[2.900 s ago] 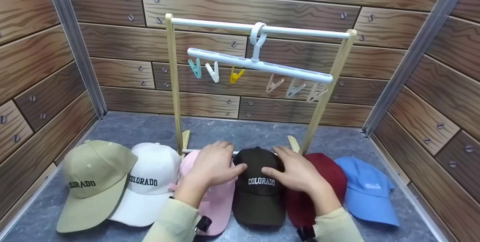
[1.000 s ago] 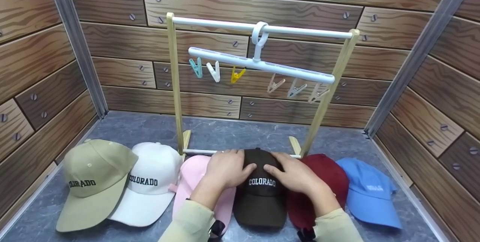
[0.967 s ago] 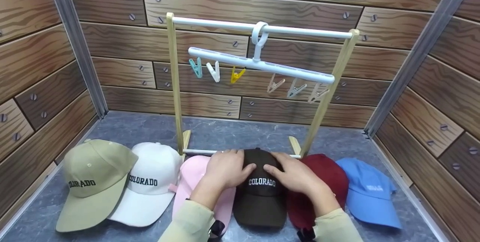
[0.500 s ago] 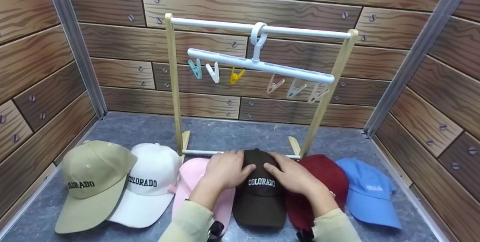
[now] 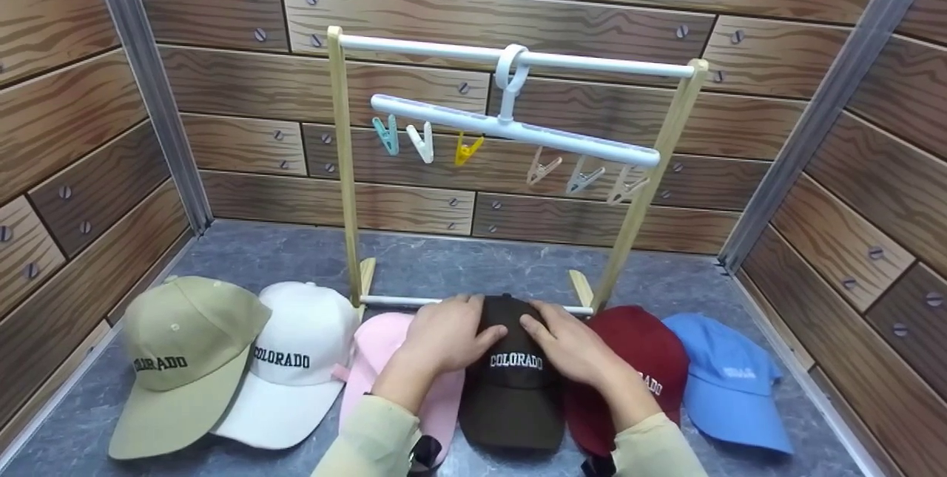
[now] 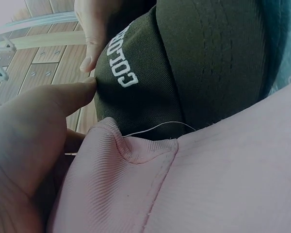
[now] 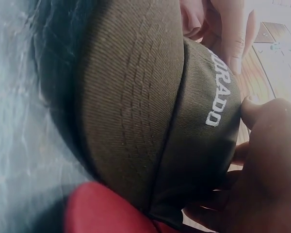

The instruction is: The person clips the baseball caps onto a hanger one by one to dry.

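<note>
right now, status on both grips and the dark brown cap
Left grip and right grip hold dark brown Colorado baseball cap, one each side. Cap crown-up. Pink cap and dark red cap crowd it.

the left hand [image 5: 446,336] has slid right from over the pink cap [image 5: 376,347], and its fingers [image 5: 464,307] now hold the left side of the dark cap [image 5: 513,396]. more of the pink cap's crown shows than before. the two hands are closer together. the right hand [image 5: 575,344] has shifted slightly, baring part of the white lettering [image 5: 650,383] on the dark red cap [image 5: 645,336].
</note>
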Demonstrator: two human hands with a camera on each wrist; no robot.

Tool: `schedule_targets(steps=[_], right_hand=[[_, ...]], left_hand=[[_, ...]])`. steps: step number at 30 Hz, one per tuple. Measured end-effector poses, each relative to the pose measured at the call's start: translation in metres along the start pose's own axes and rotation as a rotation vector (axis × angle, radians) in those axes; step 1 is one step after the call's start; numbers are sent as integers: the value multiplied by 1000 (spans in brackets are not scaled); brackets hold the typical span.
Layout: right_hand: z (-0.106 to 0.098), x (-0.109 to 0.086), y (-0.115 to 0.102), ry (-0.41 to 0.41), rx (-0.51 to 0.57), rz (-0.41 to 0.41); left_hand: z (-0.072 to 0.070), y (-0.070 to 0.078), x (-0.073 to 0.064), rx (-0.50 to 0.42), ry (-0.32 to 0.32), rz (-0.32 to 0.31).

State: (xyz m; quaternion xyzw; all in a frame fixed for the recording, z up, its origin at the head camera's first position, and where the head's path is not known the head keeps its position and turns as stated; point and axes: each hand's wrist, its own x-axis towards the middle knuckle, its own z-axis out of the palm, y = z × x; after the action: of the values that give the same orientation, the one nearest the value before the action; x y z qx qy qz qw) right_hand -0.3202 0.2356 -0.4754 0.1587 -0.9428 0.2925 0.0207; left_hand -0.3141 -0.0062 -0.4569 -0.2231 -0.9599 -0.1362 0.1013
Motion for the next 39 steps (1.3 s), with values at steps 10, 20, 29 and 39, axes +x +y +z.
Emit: schedule_targets(steps=[10, 20, 29, 39], right_hand=[[0, -1, -2, 18, 30, -31], [2, 2, -2, 71, 86, -63], [2, 3, -3, 50, 49, -61], [4, 1, -4, 94, -51, -56]], left_hand=[[-5, 2, -1, -43, 14, 32], [-5, 0, -2, -107, 36, 50], [-5, 2, 0, -127, 32, 41], [-5, 2, 0, -137, 32, 47]])
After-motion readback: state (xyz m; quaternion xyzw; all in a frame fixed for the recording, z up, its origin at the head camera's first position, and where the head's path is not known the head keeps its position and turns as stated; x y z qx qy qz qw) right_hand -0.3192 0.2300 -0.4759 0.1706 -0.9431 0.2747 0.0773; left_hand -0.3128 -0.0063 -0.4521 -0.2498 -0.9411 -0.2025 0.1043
